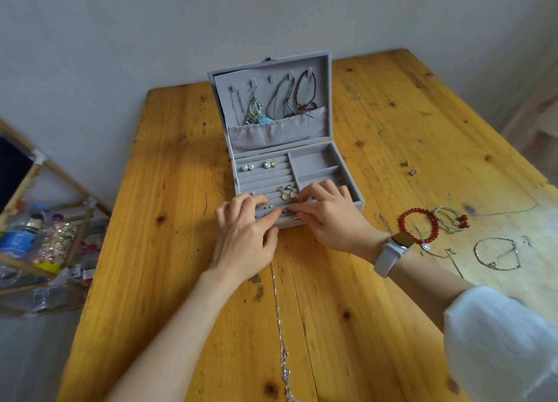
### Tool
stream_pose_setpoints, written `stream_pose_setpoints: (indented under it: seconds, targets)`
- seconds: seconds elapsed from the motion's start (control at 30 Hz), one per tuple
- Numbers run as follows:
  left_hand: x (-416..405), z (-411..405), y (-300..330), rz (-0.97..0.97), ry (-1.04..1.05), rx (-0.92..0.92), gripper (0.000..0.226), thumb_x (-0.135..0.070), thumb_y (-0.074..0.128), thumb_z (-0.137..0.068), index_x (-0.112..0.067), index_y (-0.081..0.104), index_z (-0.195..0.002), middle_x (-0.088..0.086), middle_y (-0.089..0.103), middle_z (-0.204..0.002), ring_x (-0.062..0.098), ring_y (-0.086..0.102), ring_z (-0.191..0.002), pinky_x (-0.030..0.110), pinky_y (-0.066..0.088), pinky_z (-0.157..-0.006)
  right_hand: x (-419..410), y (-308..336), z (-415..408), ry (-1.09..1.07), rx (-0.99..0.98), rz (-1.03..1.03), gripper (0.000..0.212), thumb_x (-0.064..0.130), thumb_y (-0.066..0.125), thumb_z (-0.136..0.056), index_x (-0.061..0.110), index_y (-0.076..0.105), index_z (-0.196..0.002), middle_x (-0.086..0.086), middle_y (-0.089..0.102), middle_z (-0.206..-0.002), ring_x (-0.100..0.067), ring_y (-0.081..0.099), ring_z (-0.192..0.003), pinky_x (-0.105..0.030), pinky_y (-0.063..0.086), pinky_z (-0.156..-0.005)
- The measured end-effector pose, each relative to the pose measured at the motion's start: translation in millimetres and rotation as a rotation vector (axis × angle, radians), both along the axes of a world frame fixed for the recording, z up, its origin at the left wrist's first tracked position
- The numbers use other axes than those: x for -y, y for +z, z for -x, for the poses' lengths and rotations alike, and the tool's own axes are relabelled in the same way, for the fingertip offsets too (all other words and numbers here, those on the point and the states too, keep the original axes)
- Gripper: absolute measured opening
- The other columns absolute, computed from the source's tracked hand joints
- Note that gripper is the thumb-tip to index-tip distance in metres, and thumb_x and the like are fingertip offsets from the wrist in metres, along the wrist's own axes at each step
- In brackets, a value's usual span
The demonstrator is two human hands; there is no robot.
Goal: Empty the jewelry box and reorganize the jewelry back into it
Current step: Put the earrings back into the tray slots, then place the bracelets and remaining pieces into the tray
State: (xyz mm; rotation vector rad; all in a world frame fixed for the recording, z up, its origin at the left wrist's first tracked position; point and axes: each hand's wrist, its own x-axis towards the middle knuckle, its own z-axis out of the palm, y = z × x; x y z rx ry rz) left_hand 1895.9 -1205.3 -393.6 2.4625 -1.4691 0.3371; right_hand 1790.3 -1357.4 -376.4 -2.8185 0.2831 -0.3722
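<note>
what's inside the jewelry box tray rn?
Jewelry box slots hold pearl studs, flower studs, drop earrings. Hands cover the front rows.

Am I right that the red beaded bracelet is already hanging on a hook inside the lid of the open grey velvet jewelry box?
Not quite. The head view shows the red beaded bracelet lying on the wooden table, right of the open grey velvet jewelry box. A darker maroon bracelet hangs on a hook inside the lid.

Wooden table [169, 220] on which are laid an open grey jewelry box [357, 200], a red bead bracelet [418, 225] (right side), and a silver chain [279, 320].
</note>
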Motion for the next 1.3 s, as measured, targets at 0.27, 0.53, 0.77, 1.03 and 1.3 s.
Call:
stream_pose_setpoints:
  seconds: [0.27, 0.53, 0.77, 1.03, 1.3]
  targets:
    - [7.9, 26.5, 12.3, 0.177, 0.028, -0.064, 0.041, -0.031, 0.043, -0.079, -0.019, 0.066, -0.11, 0.006, 0.057, -0.111, 0.02, 0.041, -0.109, 0.039, 0.029, -0.088, 1.9, 3.2, 33.1, -0.03, 0.068, -0.107, 0.038, 0.026, 0.038, -0.09, 0.02, 0.056, -0.124, -0.001, 0.059, -0.113, -0.022, 0.049, -0.106, -0.033, 0.033, -0.082]
    - [67.0, 91.4, 30.9, 0.296, -0.182, -0.155, 0.031, -0.027, 0.045, -0.083, -0.017, 0.068, -0.102, 0.0, 0.06, -0.1, 0.016, 0.049, -0.096, 0.034, 0.034, -0.078, 70.1, -7.5, 120.5, -0.405, 0.163, -0.111, 0.022, 0.001, 0.055, -0.086, 0.011, 0.069, -0.1, -0.009, 0.066, -0.096, -0.03, 0.056, -0.09, -0.044, 0.047, -0.074]
    - [142.5, 129.1, 28.3, -0.02, -0.262, -0.207, 0.032, -0.021, 0.046, -0.095, -0.014, 0.055, -0.125, 0.004, 0.053, -0.122, 0.02, 0.046, -0.113, 0.036, 0.031, -0.093, 126.8, -10.7, 151.1, -0.624, -0.157, -0.134, 0.029, 0.019, 0.056, -0.088, 0.017, 0.06, -0.117, -0.012, 0.052, -0.117, -0.032, 0.043, -0.106, -0.04, 0.04, -0.089]
    - [177.0, 131.1, 12.4, -0.155, -0.136, -0.086, 0.024, -0.027, 0.048, -0.094, -0.017, 0.058, -0.114, 0.002, 0.053, -0.119, 0.019, 0.046, -0.109, 0.034, 0.031, -0.089, 127.0, -6.9, 155.1, -0.598, -0.141, -0.183, 0.014, 0.016, 0.051, -0.09, 0.01, 0.061, -0.098, -0.01, 0.056, -0.108, -0.028, 0.046, -0.101, -0.039, 0.042, -0.085]
    - [167.7, 123.2, 32.3, -0.036, -0.22, -0.471, 0.013, -0.017, 0.05, -0.094, -0.015, 0.057, -0.104, -0.001, 0.061, -0.109, 0.014, 0.055, -0.095, 0.025, 0.044, -0.075, 120.8, 1.8, 154.6, -0.579, 0.097, -0.383, 0.009, 0.011, 0.043, -0.094, 0.011, 0.05, -0.099, -0.004, 0.063, -0.089, -0.025, 0.058, -0.079, -0.037, 0.049, -0.069]
